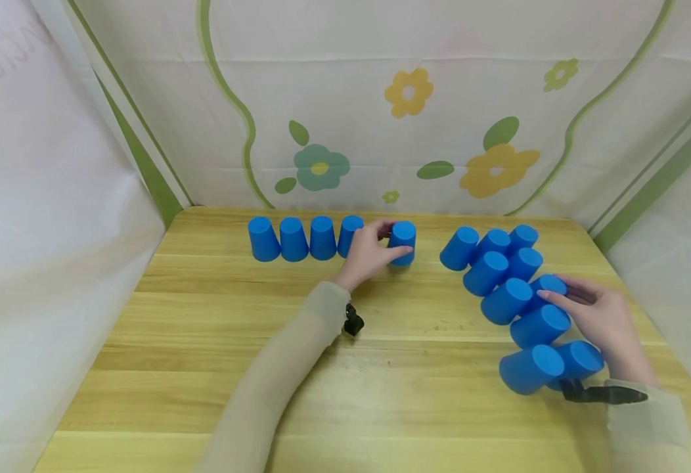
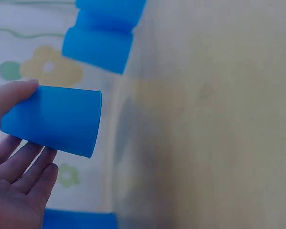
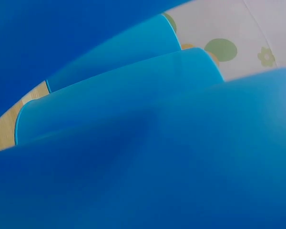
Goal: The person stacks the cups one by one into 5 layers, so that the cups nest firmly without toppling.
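My left hand [image 1: 369,253] holds an upside-down blue plastic cup [image 1: 402,240] between thumb and fingers, just right of a row of matching cups [image 1: 322,238]. In the left wrist view, the thumb lies on one side of this cup [image 2: 57,119] and the fingers on the other. Over at the right, my right hand [image 1: 602,315] grips another blue cup [image 1: 549,286] in a cluster of upside-down cups, thumb on its near side. Big blue cup walls [image 3: 133,181] fill most of the right wrist view and hide that hand.
Several more blue cups [image 1: 485,272] stand close together on the right half of the wooden table [image 1: 381,407]. The nearest cup [image 1: 531,369] is beside the right wrist's black camera mount [image 1: 602,393]. A flowered white curtain [image 1: 345,98] borders the table's back edge.
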